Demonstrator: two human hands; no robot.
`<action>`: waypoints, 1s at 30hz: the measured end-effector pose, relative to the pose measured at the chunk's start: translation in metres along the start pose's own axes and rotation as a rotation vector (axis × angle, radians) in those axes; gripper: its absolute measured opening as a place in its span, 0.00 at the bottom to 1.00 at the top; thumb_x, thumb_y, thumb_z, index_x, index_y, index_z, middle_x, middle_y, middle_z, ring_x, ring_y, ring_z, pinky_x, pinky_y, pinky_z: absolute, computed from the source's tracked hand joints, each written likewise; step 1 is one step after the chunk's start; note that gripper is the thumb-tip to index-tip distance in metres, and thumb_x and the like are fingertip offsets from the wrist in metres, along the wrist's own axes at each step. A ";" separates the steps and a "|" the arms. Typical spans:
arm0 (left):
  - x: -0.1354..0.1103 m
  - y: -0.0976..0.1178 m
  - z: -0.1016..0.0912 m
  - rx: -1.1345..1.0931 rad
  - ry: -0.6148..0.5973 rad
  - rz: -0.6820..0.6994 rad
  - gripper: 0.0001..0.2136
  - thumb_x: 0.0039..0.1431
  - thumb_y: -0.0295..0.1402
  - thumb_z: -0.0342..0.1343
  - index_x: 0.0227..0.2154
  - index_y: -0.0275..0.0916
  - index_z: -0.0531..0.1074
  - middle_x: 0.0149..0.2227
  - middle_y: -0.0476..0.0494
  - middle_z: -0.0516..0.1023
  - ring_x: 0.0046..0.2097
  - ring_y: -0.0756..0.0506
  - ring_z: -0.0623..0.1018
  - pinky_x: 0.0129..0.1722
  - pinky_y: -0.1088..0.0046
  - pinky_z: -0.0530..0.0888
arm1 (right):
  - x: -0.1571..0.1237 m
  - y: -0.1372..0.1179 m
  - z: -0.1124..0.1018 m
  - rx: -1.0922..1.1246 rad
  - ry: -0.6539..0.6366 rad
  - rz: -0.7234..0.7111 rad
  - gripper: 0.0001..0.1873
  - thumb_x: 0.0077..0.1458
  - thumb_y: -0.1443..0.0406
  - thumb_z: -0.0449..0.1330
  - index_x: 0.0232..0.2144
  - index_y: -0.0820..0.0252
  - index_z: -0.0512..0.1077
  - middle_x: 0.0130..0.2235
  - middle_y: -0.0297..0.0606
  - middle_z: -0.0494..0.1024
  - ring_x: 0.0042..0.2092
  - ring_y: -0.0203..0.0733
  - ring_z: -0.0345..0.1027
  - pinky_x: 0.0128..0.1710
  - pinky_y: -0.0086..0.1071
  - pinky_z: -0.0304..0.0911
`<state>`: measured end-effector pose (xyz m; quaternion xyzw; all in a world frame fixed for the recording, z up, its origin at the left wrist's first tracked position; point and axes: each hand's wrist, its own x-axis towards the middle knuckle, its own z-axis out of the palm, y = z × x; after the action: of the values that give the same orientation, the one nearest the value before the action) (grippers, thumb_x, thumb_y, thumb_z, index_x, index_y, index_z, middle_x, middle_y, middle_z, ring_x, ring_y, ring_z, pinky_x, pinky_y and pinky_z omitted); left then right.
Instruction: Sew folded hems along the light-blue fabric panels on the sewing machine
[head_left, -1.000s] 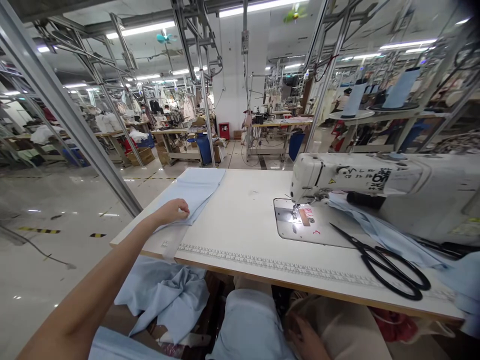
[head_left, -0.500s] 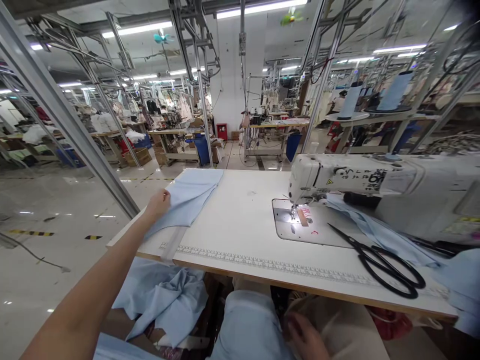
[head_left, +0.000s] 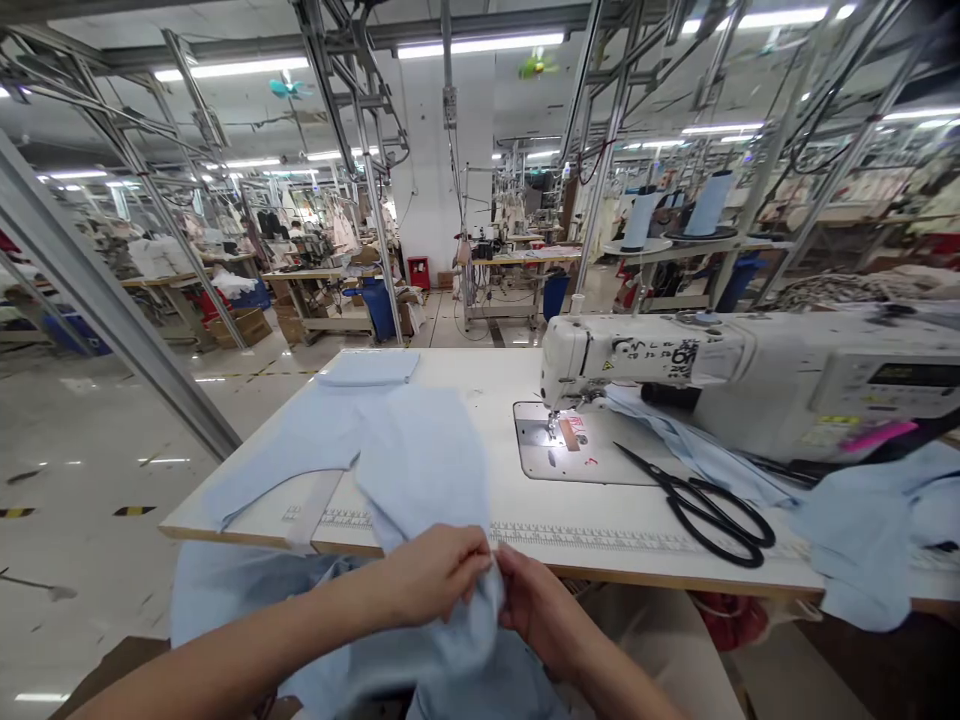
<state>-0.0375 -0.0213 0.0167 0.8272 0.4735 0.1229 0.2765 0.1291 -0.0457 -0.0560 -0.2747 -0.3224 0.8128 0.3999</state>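
A light blue fabric piece [head_left: 427,450] trails over the table's front edge, with its near end bunched between my two hands. My left hand [head_left: 442,570] pinches the fabric with closed fingers. Close beside it, my right hand [head_left: 529,605] also grips the cloth, its fingertips partly hidden by the folds. Another light blue piece [head_left: 292,445] lies flat on the left of the table, partly covered by the held one. More blue cloth [head_left: 232,590] hangs below the table edge and across my lap.
On the right stands a white sewing machine [head_left: 645,350] with its needle area lit. Black scissors [head_left: 712,515] lie in front of it. Blue fabric [head_left: 862,530] drapes at the far right. A printed ruler [head_left: 600,540] runs along the front edge of the white table [head_left: 465,365].
My left hand has come from the far left of the table to the front middle, bringing fabric along. My right hand has risen from my lap and taken hold of it. The view has turned right.
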 end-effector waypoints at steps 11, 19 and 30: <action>0.104 -0.047 -0.021 0.275 0.120 -0.140 0.22 0.61 0.37 0.47 0.56 0.32 0.62 0.62 0.31 0.60 0.64 0.36 0.56 0.60 0.55 0.59 | -0.036 0.049 -0.046 -0.448 0.150 -0.116 0.24 0.39 0.46 0.67 0.22 0.61 0.70 0.23 0.30 0.66 0.26 0.33 0.57 0.30 0.28 0.55; 0.102 -0.010 0.024 0.393 -0.025 -0.067 0.29 0.59 0.42 0.49 0.63 0.40 0.54 0.67 0.36 0.48 0.67 0.30 0.46 0.57 0.39 0.56 | -0.083 0.098 -0.117 -0.654 0.307 -0.059 0.25 0.46 0.48 0.62 0.40 0.59 0.73 0.40 0.43 0.76 0.41 0.46 0.69 0.42 0.36 0.64; 0.145 0.017 0.040 0.452 -0.047 0.097 0.22 0.65 0.39 0.42 0.60 0.41 0.58 0.66 0.40 0.52 0.67 0.37 0.49 0.59 0.49 0.58 | -0.031 0.060 -0.087 -0.297 -0.011 0.099 0.26 0.36 0.49 0.68 0.35 0.59 0.77 0.33 0.35 0.78 0.41 0.49 0.72 0.44 0.39 0.65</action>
<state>0.0686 0.0821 -0.0148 0.8925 0.4421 0.0075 0.0891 0.1788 -0.0734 -0.1504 -0.3418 -0.4275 0.7763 0.3126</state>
